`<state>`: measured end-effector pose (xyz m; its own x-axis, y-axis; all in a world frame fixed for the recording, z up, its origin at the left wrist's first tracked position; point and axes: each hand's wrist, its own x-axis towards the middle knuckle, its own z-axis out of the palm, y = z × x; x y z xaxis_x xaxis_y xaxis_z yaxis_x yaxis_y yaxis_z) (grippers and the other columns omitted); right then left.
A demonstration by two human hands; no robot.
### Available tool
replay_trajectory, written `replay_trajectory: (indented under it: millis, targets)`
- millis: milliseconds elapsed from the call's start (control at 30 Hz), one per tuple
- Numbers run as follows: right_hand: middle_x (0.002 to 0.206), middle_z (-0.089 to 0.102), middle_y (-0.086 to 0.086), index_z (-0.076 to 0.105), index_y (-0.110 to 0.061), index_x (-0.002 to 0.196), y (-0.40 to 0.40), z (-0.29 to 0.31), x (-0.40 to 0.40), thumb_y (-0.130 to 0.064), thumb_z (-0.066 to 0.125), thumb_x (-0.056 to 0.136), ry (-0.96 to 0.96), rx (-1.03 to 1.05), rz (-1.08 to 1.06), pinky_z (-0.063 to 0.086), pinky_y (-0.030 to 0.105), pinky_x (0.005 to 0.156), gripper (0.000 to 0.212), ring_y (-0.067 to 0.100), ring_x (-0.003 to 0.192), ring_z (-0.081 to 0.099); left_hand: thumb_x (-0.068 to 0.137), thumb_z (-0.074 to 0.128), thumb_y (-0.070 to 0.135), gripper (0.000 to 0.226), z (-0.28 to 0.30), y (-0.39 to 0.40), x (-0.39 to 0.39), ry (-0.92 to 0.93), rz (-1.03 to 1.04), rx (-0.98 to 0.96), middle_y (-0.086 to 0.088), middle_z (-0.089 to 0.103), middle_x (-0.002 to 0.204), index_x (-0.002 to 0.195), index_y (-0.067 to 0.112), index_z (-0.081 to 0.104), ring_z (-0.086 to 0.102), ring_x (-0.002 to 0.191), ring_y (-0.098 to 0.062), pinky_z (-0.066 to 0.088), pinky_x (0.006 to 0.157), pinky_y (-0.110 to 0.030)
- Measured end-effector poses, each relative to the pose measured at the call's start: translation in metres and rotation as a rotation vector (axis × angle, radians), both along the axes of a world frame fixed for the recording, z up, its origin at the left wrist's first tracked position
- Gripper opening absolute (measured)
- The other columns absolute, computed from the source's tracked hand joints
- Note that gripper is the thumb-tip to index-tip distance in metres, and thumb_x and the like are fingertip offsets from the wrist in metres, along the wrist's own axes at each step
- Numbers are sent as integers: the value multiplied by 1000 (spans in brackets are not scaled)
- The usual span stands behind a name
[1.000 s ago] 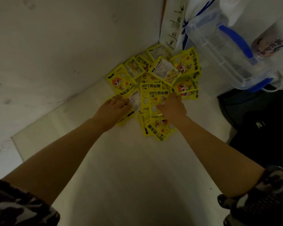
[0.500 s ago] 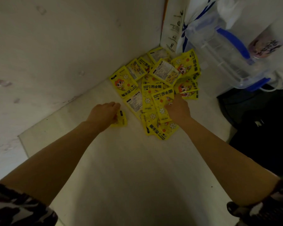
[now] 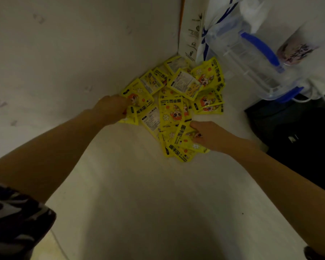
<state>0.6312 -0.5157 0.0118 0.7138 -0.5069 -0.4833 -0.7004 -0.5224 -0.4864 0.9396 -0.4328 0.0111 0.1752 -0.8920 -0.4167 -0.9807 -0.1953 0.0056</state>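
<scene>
A pile of several yellow hand-warmer packets (image 3: 174,109) lies on a pale surface (image 3: 139,194) in the corner by the wall. My left hand (image 3: 111,108) is at the pile's left edge, its fingers curled round one yellow packet (image 3: 129,118) that sticks out under the palm. At the pile's near right side, my right hand (image 3: 208,136) pinches another yellow packet (image 3: 183,133) between thumb and fingers. More packets lie under that hand.
The wall (image 3: 64,53) runs close along the left. A clear plastic box with blue clips (image 3: 251,61) leans at the back right, next to a white carton (image 3: 191,30). A dark bag (image 3: 298,137) sits on the right.
My left hand carried its packet from the near left up to the pile's left edge by the wall. My right hand drew back to the near part of the pile.
</scene>
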Motion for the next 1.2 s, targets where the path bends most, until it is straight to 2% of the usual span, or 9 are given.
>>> replay_trajectory:
  millis: [133,267,400,533,633,733,900,1100,1200]
  targets:
    - [113,57,12,50,-8,115,6,-6,1,-23,52,94,120,-99,124,38,34,80,26,28,106,50,92,56,16,45,-6,-29,-13,-102,-196,-29,-10,51,138,136,20,50,47,126,-31,42,96,-39]
    - [124,48,11,44,-16,135,11,-14,2,-28,47,96,218,-172,197,41,38,88,41,31,112,45,92,56,14,43,-19,-46,-20,-228,-312,-40,-9,44,139,134,12,48,39,129,-29,42,93,-41]
    - [139,39,6,48,-19,134,13,-20,6,-16,51,93,160,-337,293,45,38,85,41,32,115,40,91,57,14,62,-26,-56,-17,-213,-337,-6,-3,22,157,148,16,31,18,145,-28,35,106,-45]
    - [152,29,-7,55,-24,126,13,-25,9,-15,60,88,106,-361,399,39,41,92,39,33,129,32,96,48,14,58,-25,-61,-7,-190,-369,93,4,9,162,150,17,27,3,150,-24,25,114,-42]
    - [151,33,-8,57,-25,123,13,-29,10,-19,65,86,84,-399,415,37,43,94,38,33,130,32,96,48,13,55,-29,-59,-1,-181,-370,77,3,14,161,148,17,32,7,149,-24,25,114,-42]
    - [151,28,-3,52,-22,129,12,-32,11,-17,60,88,157,-366,405,29,43,103,42,32,135,24,93,51,9,50,-33,-56,3,-126,-349,-21,-5,33,154,141,16,45,21,146,-27,28,110,-43]
    - [138,34,7,53,-13,124,12,-30,12,-21,57,89,223,-392,383,30,44,102,36,32,130,30,81,61,3,38,-39,-47,11,-124,-348,-145,-17,54,126,118,11,65,56,114,-38,33,105,-51]
    - [131,36,10,47,-16,127,15,-23,13,-30,53,92,260,-358,339,31,45,97,39,28,116,43,86,60,9,42,-29,-37,11,-114,-225,-91,-14,45,136,128,14,57,52,119,-35,25,108,-52]
    - [129,41,10,43,-20,133,15,-24,13,-31,50,94,294,-347,330,30,45,97,41,29,116,42,84,63,10,43,-25,-29,13,-40,-194,-129,-17,49,125,126,15,60,55,109,-38,40,96,-48]
